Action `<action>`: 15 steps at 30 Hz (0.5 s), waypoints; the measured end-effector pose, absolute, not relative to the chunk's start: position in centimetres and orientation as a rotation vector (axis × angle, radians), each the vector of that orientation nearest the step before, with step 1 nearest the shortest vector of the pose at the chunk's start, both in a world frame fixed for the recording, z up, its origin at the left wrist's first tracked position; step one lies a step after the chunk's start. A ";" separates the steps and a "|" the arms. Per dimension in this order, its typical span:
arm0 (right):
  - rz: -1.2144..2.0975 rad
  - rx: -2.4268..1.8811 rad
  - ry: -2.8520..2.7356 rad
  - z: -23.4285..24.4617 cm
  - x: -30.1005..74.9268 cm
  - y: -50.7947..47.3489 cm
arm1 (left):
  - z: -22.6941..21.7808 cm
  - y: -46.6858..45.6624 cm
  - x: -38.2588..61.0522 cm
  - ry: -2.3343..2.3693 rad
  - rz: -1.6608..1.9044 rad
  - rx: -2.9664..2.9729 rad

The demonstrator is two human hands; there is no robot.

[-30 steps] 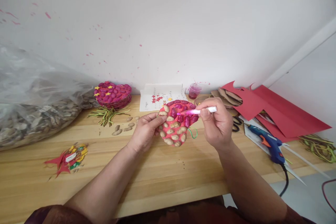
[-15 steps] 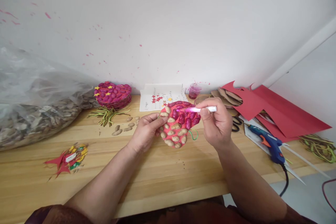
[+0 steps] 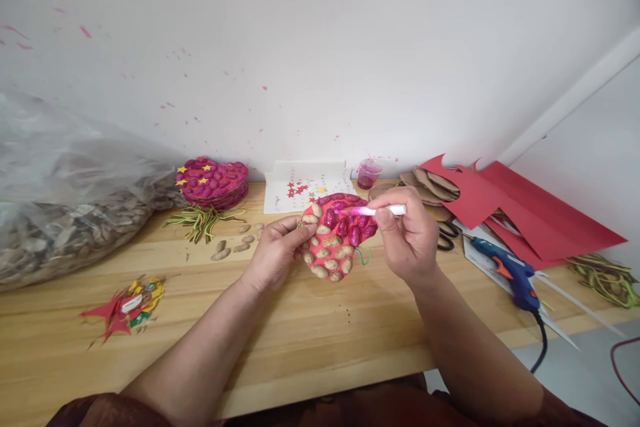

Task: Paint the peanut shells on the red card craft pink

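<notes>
My left hand pinches the left edge of a red heart-shaped card studded with peanut shells, held tilted above the wooden table. Some shells on the card's upper part are coated glittery magenta, the lower ones are plain tan. My right hand is closed around a white-handled brush with a pink tip, which touches a shell near the top of the card. A green loop hangs from the card's right side.
At the back stand a stack of finished magenta hearts, a sticker sheet, a small pink glitter jar and cardboard pieces. A big plastic bag of shells fills the left. A blue glue gun and red paper lie right.
The brush tip has shifted slightly left and up across the card's upper shells. Both hands and the card stay in nearly the same place.
</notes>
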State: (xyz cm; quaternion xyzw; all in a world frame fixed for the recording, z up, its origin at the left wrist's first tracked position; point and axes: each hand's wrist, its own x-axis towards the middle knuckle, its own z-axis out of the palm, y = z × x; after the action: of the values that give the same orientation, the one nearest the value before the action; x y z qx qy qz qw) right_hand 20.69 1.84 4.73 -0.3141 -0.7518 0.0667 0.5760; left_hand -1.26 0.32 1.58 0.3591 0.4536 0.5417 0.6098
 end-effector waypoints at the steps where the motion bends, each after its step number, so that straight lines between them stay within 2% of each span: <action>1: 0.159 -0.736 -1.757 4.7 20.7 1.8 | 1.6 0.3 -1.3 1.043 1.258 0.822; 15: 0.154 -0.717 -1.737 4.9 20.5 1.5 | 1.2 0.5 -1.3 1.023 1.262 0.806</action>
State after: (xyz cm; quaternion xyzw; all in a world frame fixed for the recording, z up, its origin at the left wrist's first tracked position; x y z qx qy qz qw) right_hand 20.53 1.54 4.94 -0.3077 -0.7456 0.0662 0.5874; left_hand -1.33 0.46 1.19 0.3500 0.4443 0.5478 0.6164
